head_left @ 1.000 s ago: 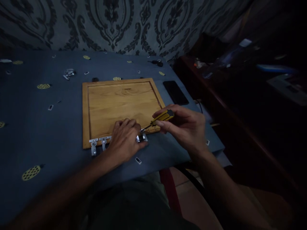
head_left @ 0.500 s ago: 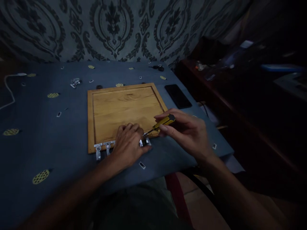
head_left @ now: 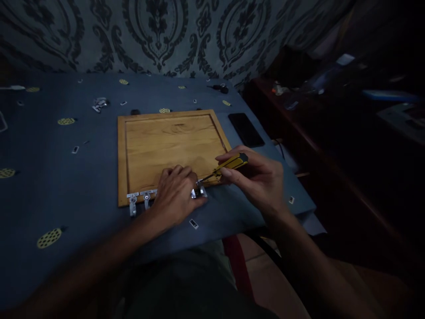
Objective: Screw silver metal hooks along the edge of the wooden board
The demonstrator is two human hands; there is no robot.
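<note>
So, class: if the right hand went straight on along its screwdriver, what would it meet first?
Probably the metal hinge at the tip of the screwdriver, with the left hand just beyond; the dim picture leaves depth unclear.

One head-worn camera looks forward and down from close above the tabletop (head_left: 89, 177), the wearer's dark clothing (head_left: 189, 283) at six o'clock, the framed wooden panel (head_left: 172, 141) just toward nine from centre, the damask-patterned backdrop (head_left: 157, 31) beyond at twelve.
</note>
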